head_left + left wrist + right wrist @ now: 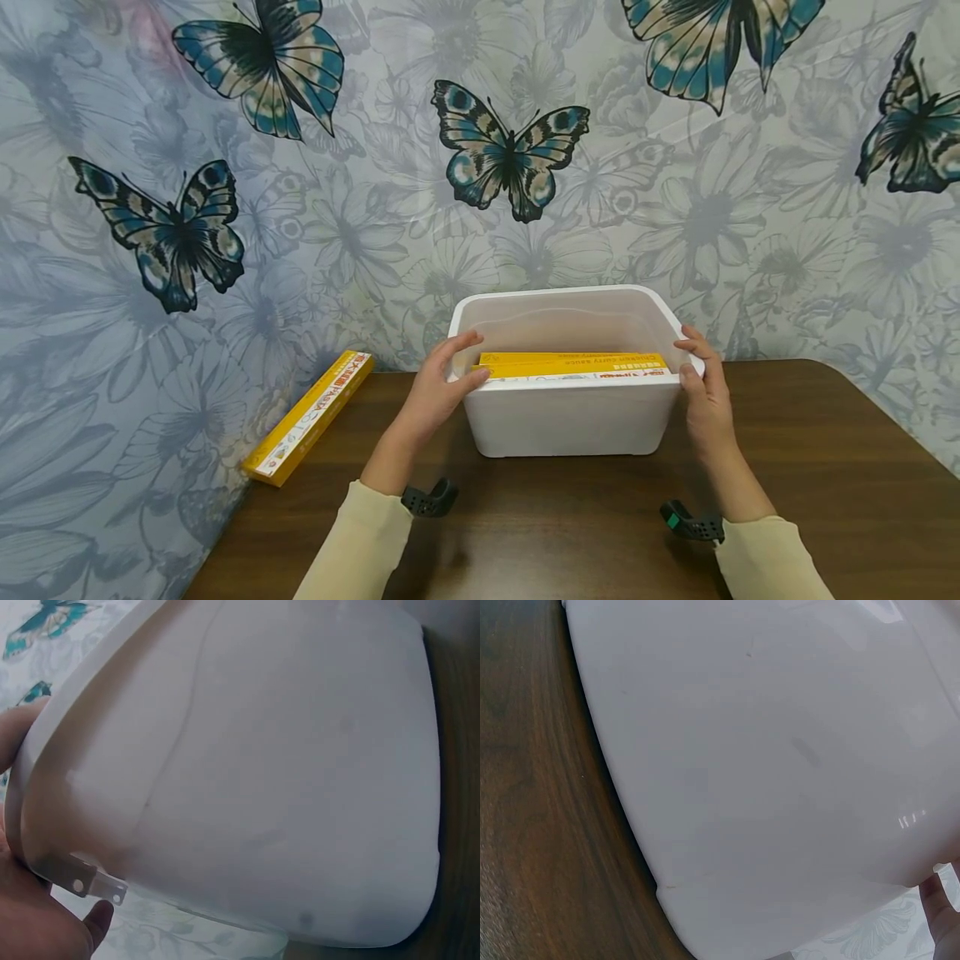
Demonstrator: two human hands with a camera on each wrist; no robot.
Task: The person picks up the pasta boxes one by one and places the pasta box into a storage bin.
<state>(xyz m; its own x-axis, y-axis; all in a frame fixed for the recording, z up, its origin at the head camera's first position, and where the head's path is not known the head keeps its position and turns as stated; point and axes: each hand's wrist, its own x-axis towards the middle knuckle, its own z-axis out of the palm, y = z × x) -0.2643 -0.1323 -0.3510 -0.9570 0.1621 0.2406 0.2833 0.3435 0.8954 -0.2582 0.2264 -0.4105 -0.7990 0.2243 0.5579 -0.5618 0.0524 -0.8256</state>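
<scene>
A white plastic bin [570,423] stands upright on the table, and its plain wall [285,772] fills much of both wrist views. My left hand [433,387] grips the bin's left end, with the thumb at the front corner of the rim and the fingers over the side. At the opposite end, my right hand [707,400] holds the rim, fingers behind it and thumb in front. Inside the bin, a yellow box [562,361] printed "Chicken curry sauce" shows just above the front rim; its lower part is hidden by the bin's front wall.
Another yellow box [309,417] with a white printed strip lies slanted at the table's left edge, against the wall. Behind the bin rises a wall [360,250] covered in butterflies and flowers. Brown wood tabletop [570,525] extends in front of the bin.
</scene>
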